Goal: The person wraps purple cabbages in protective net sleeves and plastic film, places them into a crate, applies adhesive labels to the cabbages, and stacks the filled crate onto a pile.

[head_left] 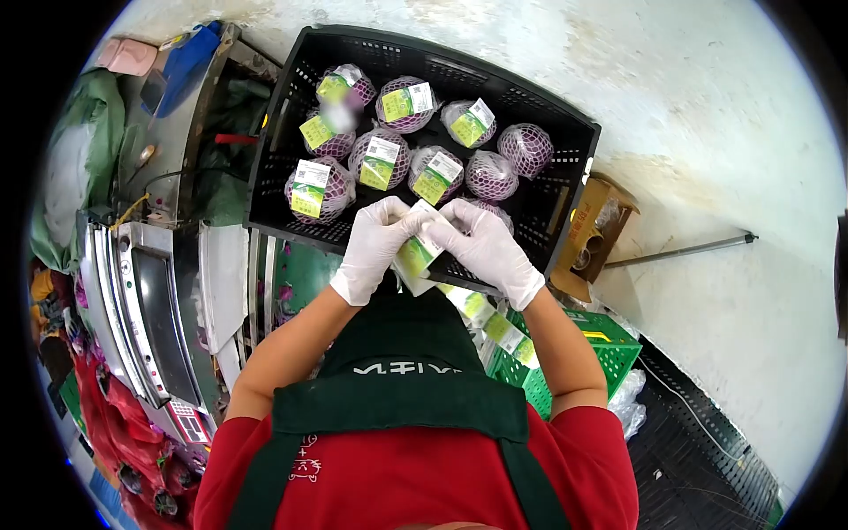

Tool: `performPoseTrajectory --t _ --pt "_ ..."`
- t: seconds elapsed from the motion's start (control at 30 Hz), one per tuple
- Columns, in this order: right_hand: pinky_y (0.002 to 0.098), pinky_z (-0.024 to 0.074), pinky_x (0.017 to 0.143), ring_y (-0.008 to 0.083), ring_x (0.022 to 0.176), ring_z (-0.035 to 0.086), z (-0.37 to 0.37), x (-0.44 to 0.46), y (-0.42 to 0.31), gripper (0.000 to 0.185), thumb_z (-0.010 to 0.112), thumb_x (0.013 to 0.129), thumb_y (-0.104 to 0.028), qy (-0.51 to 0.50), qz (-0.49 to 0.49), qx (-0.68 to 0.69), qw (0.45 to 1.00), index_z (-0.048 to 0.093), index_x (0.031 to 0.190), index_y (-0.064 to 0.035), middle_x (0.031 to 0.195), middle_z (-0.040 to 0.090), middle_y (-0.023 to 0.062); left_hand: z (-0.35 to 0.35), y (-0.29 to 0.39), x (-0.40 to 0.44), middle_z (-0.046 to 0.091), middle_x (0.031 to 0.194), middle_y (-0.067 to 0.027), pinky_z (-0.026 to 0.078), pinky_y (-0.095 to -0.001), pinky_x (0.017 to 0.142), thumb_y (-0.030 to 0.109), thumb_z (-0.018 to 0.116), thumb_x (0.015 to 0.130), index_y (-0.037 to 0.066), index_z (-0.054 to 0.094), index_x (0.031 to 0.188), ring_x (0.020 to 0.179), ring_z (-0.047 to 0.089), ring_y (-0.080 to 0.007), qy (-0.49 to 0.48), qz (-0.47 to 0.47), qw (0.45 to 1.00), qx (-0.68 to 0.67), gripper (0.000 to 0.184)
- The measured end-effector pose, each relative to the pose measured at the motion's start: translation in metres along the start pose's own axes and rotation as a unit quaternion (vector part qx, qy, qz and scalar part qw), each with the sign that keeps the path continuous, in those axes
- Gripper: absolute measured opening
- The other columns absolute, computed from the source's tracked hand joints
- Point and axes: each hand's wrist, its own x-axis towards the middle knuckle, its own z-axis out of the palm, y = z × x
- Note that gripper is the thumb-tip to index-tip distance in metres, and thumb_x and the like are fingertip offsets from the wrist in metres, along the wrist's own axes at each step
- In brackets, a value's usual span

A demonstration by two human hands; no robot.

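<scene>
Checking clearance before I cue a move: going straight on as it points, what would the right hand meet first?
Past the label at its fingertips, the right hand would likely meet the left hand first; depth there is unclear.

Labels (421, 253) are green-and-white, the white-netted produce (526, 149) purple.
</scene>
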Motion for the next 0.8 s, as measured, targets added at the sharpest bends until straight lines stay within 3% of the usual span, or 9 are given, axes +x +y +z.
performPoseTrajectory --t 0.1,0.27,0.33,0.47,0.6,0.67,0.7,0.73,0.8 --pt "0.023 0.0446 0.069 0.0041 0.075 0.05 -0.011 0.002 0.007 0.018 0.06 0.092 -0.017 -0.029 0.01 -0.024 0.999 0.063 0.088 0.0003 0.077 0.059 -0.0021 0.008 -0.006 -0.002 0.066 0.082 -0.0012 0.049 -0.0208 0.061 0.016 0.069 0.087 0.002 0.063 0.089 0.072 0.058 -0.0042 0.025 -0.086 0.995 -0.035 0.015" --pt "0.0393 0.0503 0.076 0.0323 0.082 0.066 -0.106 0.058 0.042 0.027 0.062 0.084 -0.029 0.163 0.003 -0.225 0.96 0.066 0.091 -0.0037 0.086 0.067 0.0191 0.031 -0.042 -0.031 0.068 0.098 -0.0045 0.052 -0.0243 0.076 0.01 0.07 0.085 0.001 0.064 0.109 0.085 0.063 -0.0089 -0.07 -0.15 0.986 0.01 0.027" --pt "0.0414 0.0503 0.078 0.0348 0.084 0.066 -0.134 0.092 0.07 0.034 0.066 0.08 -0.032 0.299 0.038 -0.263 0.917 0.064 0.093 -0.0012 0.09 0.067 0.0213 0.024 -0.044 -0.026 0.069 0.097 -0.0048 0.052 -0.0238 0.071 0.009 0.069 0.086 0.0 0.064 0.109 0.081 0.064 -0.0084 -0.03 -0.174 0.984 -0.027 0.026" --pt "0.044 0.0509 0.079 0.038 0.091 0.064 -0.159 0.142 0.133 0.053 0.077 0.071 -0.037 0.319 0.091 -0.388 0.86 0.056 0.1 0.003 0.096 0.064 0.0252 0.009 -0.038 -0.018 0.066 0.109 -0.0071 0.052 -0.0235 0.077 0.005 0.066 0.087 -0.002 0.049 0.131 0.089 0.063 -0.0093 -0.041 -0.043 0.997 -0.048 0.048" --pt "0.0435 0.0505 0.086 0.0367 0.102 0.059 -0.128 0.134 0.127 0.066 0.079 0.071 -0.038 0.395 0.048 -0.607 0.688 0.05 0.12 -0.0047 0.108 0.059 0.0168 -0.002 -0.026 -0.024 0.06 0.122 -0.0073 0.047 -0.0256 0.09 0.004 0.065 0.086 0.002 0.039 0.141 0.104 0.058 -0.0108 -0.06 -0.02 0.998 -0.011 0.061" --pt "0.0386 0.0508 0.084 0.0283 0.098 0.062 -0.09 0.11 0.068 0.046 0.068 0.085 -0.034 0.285 0.111 -0.486 0.819 0.057 0.115 -0.0022 0.102 0.063 0.014 -0.008 -0.023 -0.021 0.058 0.124 -0.0066 0.047 -0.0264 0.091 0.003 0.065 0.086 0.005 0.038 0.143 0.106 0.057 -0.0107 -0.07 0.012 0.997 0.013 0.063" --pt "0.0351 0.05 0.083 0.0229 0.094 0.062 -0.076 0.097 0.051 0.038 0.066 0.086 -0.03 0.099 0.022 -0.294 0.95 0.059 0.109 -0.0009 0.095 0.064 0.0118 -0.01 -0.024 -0.021 0.059 0.123 -0.006 0.046 -0.0267 0.093 0.002 0.065 0.087 0.007 0.039 0.143 0.107 0.056 -0.0105 -0.074 0.015 0.997 0.009 0.062" --pt "0.0316 0.0493 0.083 0.0175 0.09 0.062 -0.063 0.081 0.041 0.031 0.065 0.088 -0.027 -0.095 -0.066 -0.073 0.991 0.062 0.103 0.0003 0.089 0.066 0.0095 -0.012 -0.026 -0.022 0.059 0.123 -0.006 0.046 -0.0267 0.093 0.002 0.065 0.087 0.007 0.039 0.143 0.107 0.056 -0.0105 -0.071 0.013 0.997 0.007 0.062" --pt "0.0257 0.0471 0.078 0.0096 0.082 0.058 -0.03 0.042 0.026 0.022 0.064 0.088 -0.021 -0.103 0.056 0.058 0.991 0.063 0.091 0.0006 0.081 0.065 0.0053 -0.017 -0.028 -0.021 0.058 0.124 -0.0059 0.045 -0.0265 0.094 0.002 0.066 0.085 0.006 0.039 0.143 0.107 0.056 -0.01 -0.082 0.024 0.996 0.03 0.064"
